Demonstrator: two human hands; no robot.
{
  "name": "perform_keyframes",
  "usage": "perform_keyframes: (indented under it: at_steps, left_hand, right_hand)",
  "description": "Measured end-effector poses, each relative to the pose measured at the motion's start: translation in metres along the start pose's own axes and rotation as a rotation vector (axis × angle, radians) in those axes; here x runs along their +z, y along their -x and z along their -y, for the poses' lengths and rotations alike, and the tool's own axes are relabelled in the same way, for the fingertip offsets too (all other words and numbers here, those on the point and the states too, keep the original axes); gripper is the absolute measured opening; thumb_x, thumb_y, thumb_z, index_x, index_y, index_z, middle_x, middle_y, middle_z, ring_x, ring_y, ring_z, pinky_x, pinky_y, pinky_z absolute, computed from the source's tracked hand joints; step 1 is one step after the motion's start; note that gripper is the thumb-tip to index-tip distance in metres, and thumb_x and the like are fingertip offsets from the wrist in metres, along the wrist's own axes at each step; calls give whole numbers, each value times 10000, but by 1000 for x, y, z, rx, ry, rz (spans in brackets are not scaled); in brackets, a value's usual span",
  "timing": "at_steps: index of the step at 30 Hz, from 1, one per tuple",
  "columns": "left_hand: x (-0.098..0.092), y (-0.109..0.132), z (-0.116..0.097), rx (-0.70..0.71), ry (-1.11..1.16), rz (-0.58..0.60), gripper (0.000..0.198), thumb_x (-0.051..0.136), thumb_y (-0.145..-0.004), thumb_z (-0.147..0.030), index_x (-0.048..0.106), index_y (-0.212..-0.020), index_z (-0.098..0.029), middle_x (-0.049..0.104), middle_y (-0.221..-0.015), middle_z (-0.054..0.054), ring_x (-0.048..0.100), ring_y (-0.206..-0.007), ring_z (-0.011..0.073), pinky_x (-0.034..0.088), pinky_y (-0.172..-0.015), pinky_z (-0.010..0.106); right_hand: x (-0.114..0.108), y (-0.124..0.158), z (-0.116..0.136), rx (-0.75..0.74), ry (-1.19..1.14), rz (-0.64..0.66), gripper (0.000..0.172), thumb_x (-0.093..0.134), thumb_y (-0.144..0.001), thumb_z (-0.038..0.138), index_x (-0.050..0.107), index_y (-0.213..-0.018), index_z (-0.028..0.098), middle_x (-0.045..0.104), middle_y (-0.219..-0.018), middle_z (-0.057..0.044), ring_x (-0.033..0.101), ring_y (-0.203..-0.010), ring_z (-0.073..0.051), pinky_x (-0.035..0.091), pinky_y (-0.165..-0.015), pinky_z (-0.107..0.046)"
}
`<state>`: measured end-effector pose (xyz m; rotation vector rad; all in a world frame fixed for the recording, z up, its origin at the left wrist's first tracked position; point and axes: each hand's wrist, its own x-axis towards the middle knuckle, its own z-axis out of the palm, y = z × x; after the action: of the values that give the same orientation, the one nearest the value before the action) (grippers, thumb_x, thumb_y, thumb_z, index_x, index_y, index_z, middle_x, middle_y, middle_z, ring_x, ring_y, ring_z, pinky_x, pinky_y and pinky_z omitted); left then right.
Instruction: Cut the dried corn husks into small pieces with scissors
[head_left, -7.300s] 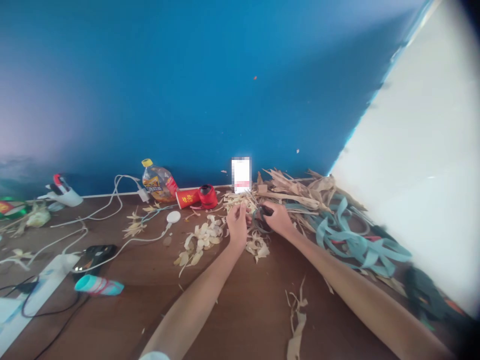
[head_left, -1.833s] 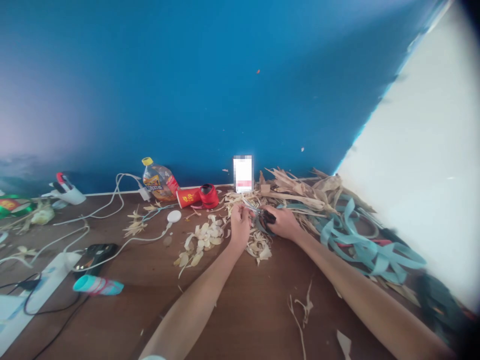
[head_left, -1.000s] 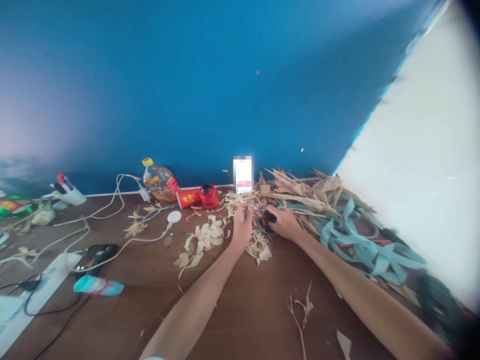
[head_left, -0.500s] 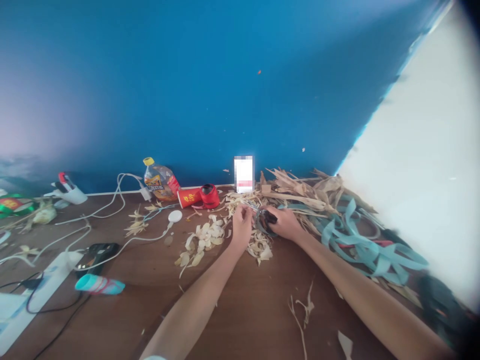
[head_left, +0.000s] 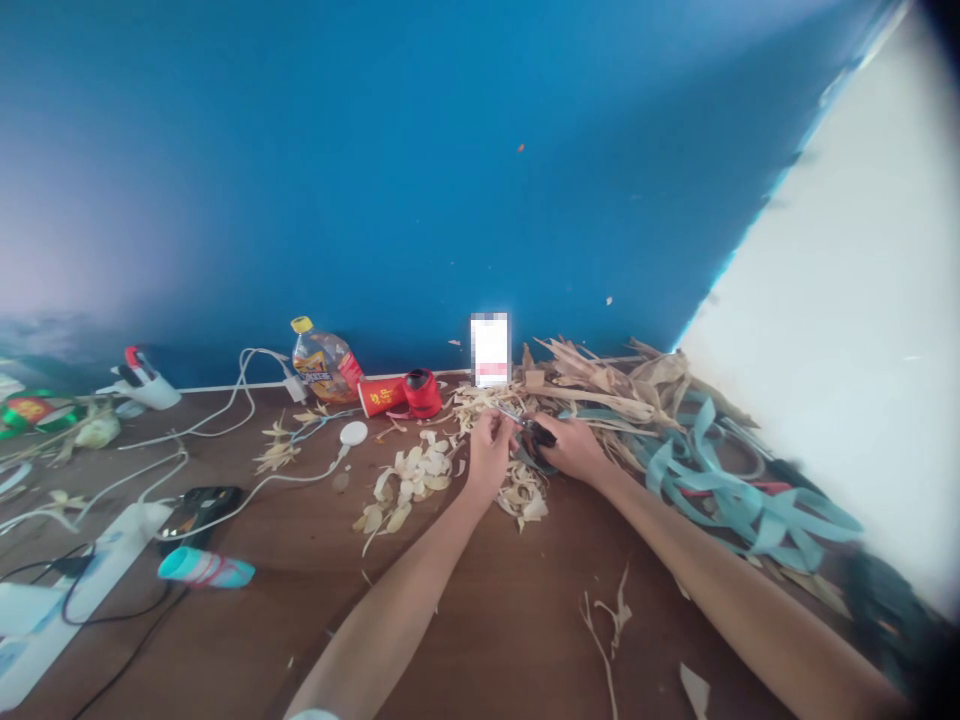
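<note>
My right hand [head_left: 576, 448] is closed around the black handles of a pair of scissors [head_left: 540, 434]. Their metal blades point left, toward the fingers of my left hand [head_left: 489, 455]. Those fingers are pinched together close to the blades; whatever they grip is too small and too hidden to name. Below and between my hands lies a small heap of pale curled husk scraps [head_left: 523, 492]. More cut husk strips [head_left: 480, 402] are spread just beyond my fingers. A loose pile of oval pale pieces [head_left: 412, 472] rests left of my left hand.
Dried corn husks [head_left: 607, 380] and tangled light-blue ribbon [head_left: 735, 490] lie to the right. At the back are a lit phone [head_left: 491, 352], a red can-like cylinder [head_left: 384, 396] and a plastic bottle [head_left: 322, 365]. Cables, a power strip [head_left: 90, 590] and a blue tube [head_left: 206, 568] occupy the left.
The scissors have turned slightly, so their blades show more clearly beside my left fingers. Both hands stay almost in place; the whole view has shifted a little.
</note>
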<state>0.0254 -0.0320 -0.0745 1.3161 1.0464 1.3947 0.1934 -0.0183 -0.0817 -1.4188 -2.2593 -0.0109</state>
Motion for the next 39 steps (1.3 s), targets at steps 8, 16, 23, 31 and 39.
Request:
perform_keyframes:
  at_steps: [8, 16, 23, 31, 39]
  left_hand:
    - [-2, -1, 5, -50, -14, -24, 220, 475, -890, -379, 507, -829, -171, 486, -563, -32, 451, -488, 100, 359, -512, 229]
    - [-2, -1, 11, -15, -40, -22, 213, 444, -909, -382, 461, -824, -188, 487, -592, -31, 448, -513, 102, 363, -541, 235]
    - [-2, -1, 10, -17, -61, 13, 217, 425, -917, -398, 458, -842, -196, 496, -581, -29, 465, -502, 109, 375, -531, 238]
    - [-1, 0, 4, 3, -78, -20, 266, 454, -902, -439, 493, -837, -183, 497, -593, -24, 482, -524, 110, 387, -551, 238]
    - [-1, 1, -1, 12, -40, -45, 300, 487, -878, -479, 491, -824, -184, 492, -633, -21, 444, -522, 99, 359, -531, 229]
  right_hand:
    - [1, 1, 2, -5, 16, -16, 433, 539, -761, 261, 606, -1189, 266, 739, -958, -36, 685, -790, -235, 437, -649, -280]
    - [2, 1, 2, -10, 34, -12, 471, 538, -734, 225, 600, -1199, 269, 741, -926, -32, 679, -783, -227, 428, -638, -268]
    - [3, 1, 0, -27, 60, -9, 426, 521, -775, 253, 604, -1192, 264, 743, -895, -33, 680, -766, -227, 415, -621, -270]
    - [3, 0, -1, -6, 60, 26, 420, 510, -795, 262, 595, -1206, 274, 740, -938, -34, 676, -765, -222, 412, -626, -273]
    - [3, 0, -5, 17, 13, 47, 474, 513, -757, 207, 589, -1219, 286, 739, -932, -19, 667, -738, -210, 417, -634, -268]
